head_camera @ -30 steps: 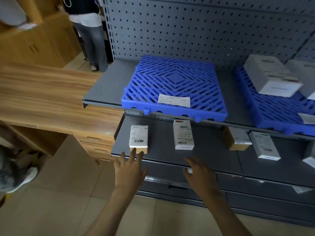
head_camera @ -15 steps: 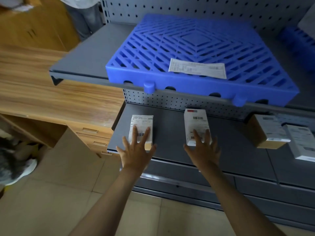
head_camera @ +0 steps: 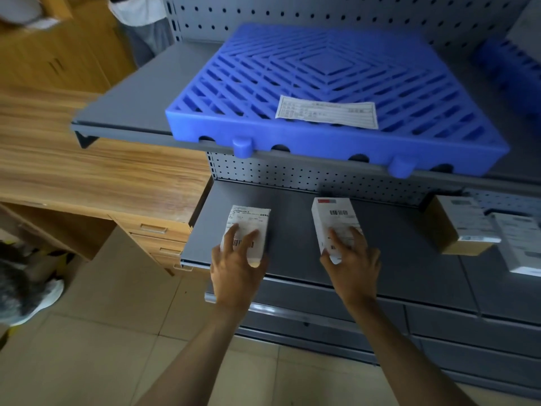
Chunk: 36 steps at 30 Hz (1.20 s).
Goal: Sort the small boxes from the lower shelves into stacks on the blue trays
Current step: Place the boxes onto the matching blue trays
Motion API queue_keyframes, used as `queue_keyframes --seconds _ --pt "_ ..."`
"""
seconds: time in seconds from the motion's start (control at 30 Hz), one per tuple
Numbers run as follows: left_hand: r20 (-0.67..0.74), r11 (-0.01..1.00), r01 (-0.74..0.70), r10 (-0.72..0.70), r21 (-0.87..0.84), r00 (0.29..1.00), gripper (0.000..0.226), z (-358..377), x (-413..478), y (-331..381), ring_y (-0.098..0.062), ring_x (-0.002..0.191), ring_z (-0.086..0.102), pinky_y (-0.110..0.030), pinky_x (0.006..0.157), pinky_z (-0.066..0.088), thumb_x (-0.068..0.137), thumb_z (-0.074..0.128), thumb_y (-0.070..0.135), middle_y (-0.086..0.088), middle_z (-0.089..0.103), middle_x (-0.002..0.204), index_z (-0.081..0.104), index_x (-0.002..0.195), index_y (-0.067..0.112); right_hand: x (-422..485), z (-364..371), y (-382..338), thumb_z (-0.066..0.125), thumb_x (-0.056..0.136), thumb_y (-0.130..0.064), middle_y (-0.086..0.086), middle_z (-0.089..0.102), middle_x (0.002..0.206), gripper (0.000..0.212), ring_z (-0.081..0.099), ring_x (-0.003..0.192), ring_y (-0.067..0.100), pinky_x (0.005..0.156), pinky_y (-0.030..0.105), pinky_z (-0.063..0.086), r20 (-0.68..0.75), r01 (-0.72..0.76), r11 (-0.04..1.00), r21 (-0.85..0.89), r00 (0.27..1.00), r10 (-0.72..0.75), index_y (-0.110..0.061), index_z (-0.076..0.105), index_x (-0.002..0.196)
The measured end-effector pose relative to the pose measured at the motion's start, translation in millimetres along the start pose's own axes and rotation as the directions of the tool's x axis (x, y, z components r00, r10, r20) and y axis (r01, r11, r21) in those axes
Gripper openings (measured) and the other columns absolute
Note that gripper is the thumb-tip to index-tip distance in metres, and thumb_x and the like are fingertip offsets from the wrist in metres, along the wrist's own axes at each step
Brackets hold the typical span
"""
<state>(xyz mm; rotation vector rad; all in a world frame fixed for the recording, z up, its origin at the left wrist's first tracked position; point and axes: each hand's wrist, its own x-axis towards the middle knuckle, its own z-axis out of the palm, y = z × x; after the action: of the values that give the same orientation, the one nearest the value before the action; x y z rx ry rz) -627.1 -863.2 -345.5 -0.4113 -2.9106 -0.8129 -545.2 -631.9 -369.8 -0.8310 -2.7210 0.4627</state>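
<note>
**Two boxes in hand, none on the tray yet**

The job looks like it is only starting. The big blue tray (head_camera: 292,139) sits on the upper shelf (head_camera: 131,112). It has just a paper slip (head_camera: 326,115) on it and no boxes.

The left hand (head_camera: 237,271) is wrapped around the near end of the left white box (head_camera: 248,218). The right hand (head_camera: 351,265) holds the near end of the right white box (head_camera: 333,215), with the thumb on one side and the fingers on the top and other side. Both boxes seem to lie on the lower shelf (head_camera: 292,235), just under the tray. I cannot tell if they are lifted at all.

There is more to do. A brown box (head_camera: 456,227) and another white box (head_camera: 518,247) wait further right on the same shelf. All of these have to go up and be stacked.

A second blue tray (head_camera: 509,68) peeks in at the far right. It is too blurry to see what is on it.

The shelves are gray metal, with a wall full of little holes (head_camera: 292,10) behind them. A wooden desk (head_camera: 102,171) with drawers (head_camera: 158,230) stands to the left. The floor (head_camera: 102,332) has pale tiles. Another person (head_camera: 140,19) stands far back in the top left corner.
</note>
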Motion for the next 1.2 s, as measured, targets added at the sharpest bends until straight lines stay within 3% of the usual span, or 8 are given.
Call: queue_keyframes --seconds 0.2,0.33,0.5,0.67,0.8,0.97,1.1,1.2 --pt "-0.048 0.998 0.035 -0.037 -0.048 0.998 0.067 -43 -58 8 -0.033 0.118 0.047 -0.048 0.076 0.058 0.076 0.085 0.037 0.006 0.039 0.156 0.057 0.137 0.041 -52 -36 9 0.082 0.076 -0.039 0.003 0.049 0.145 0.057 0.044 0.098 0.039 0.079 0.052 0.050 -0.047 0.084 0.994 0.063 0.996 -0.081 -0.045 0.066 0.130" --pt "-0.023 0.999 0.033 -0.034 -0.041 0.999 0.064 -84 -97 18 -0.030 0.116 0.047 -0.047 0.076 0.058 0.077 0.081 0.039 0.009 0.037 0.157 0.055 0.137 0.043 -86 -77 14 0.062 0.081 -0.050 0.003 0.053 0.141 0.048 0.044 0.093 0.036 0.075 0.048 0.050 -0.102 0.124 0.987 0.102 0.988 -0.114 -0.043 0.068 0.128" --pt "-0.030 0.998 0.021 -0.023 -0.061 0.999 0.066 -133 -140 39 -0.029 0.119 0.046 -0.051 0.079 0.057 0.075 0.083 0.041 0.009 0.037 0.157 0.054 0.134 0.043 -131 -133 5 0.057 0.082 -0.052 0.002 0.054 0.136 0.048 0.049 0.092 0.036 0.076 0.042 0.048 -0.173 0.186 0.977 0.102 0.971 -0.167 -0.038 0.071 0.125" --pt "-0.059 0.997 -0.063 0.060 -0.044 0.996 0.064 -186 -173 61 -0.030 0.116 0.049 -0.048 0.075 0.056 0.076 0.081 0.045 0.007 0.041 0.156 0.052 0.133 0.043 -177 -188 -11 0.062 0.084 -0.048 0.002 0.054 0.137 0.044 0.057 0.105 0.036 0.090 0.033 0.035 -0.196 0.221 0.963 0.155 0.962 -0.189 -0.032 0.073 0.124" --pt "-0.116 0.994 -0.098 0.092 -0.046 0.989 0.059 -229 -193 74 -0.030 0.108 0.052 -0.043 0.072 0.054 0.076 0.080 0.044 0.007 0.045 0.153 0.053 0.128 0.043 -218 -245 -33 0.072 0.083 -0.041 -0.001 0.053 0.138 0.044 0.049 0.111 0.033 0.091 0.040 0.044 -0.272 0.213 0.940 0.265 0.952 -0.139 -0.035 0.071 0.127" --pt "-0.244 0.982 -0.169 0.146 -0.079 0.959 0.060 -275 -203 88 -0.027 0.115 0.050 -0.046 0.076 0.055 0.076 0.083 0.042 0.009 0.048 0.151 0.052 0.127 0.043 -239 -311 -58 0.065 0.084 -0.044 -0.002 0.052 0.137 0.045 0.047 0.117 0.032 0.099 0.011 0.024 -0.346 0.291 0.914 0.282 0.920 -0.187 -0.034 0.070 0.128" --pt "-0.319 0.965 -0.237 0.192 -0.109 0.928 0.058 -305 -197 105 -0.022 0.118 0.051 -0.043 0.078 0.055 0.077 0.083 0.048 0.013 0.047 0.150 0.054 0.126 0.042 -234 -357 -75 0.059 0.084 -0.047 -0.001 0.053 0.137 0.047 0.045 0.117 0.031 0.092 0.028 0.035 -0.437 0.314 0.912 0.264 0.882 -0.178 -0.033 0.070 0.128" --pt "-0.370 0.949 -0.284 0.217 -0.136 0.903 0.056 -318 -185 122 -0.021 0.119 0.051 -0.042 0.080 0.055 0.078 0.081 0.049 0.013 0.047 0.150 0.057 0.128 0.039 -222 -384 -79 0.058 0.085 -0.046 -0.001 0.053 0.138 0.047 0.045 0.118 0.031 0.094 0.024 0.035 -0.510 0.340 0.910 0.237 0.841 -0.181 -0.032 0.069 0.128"
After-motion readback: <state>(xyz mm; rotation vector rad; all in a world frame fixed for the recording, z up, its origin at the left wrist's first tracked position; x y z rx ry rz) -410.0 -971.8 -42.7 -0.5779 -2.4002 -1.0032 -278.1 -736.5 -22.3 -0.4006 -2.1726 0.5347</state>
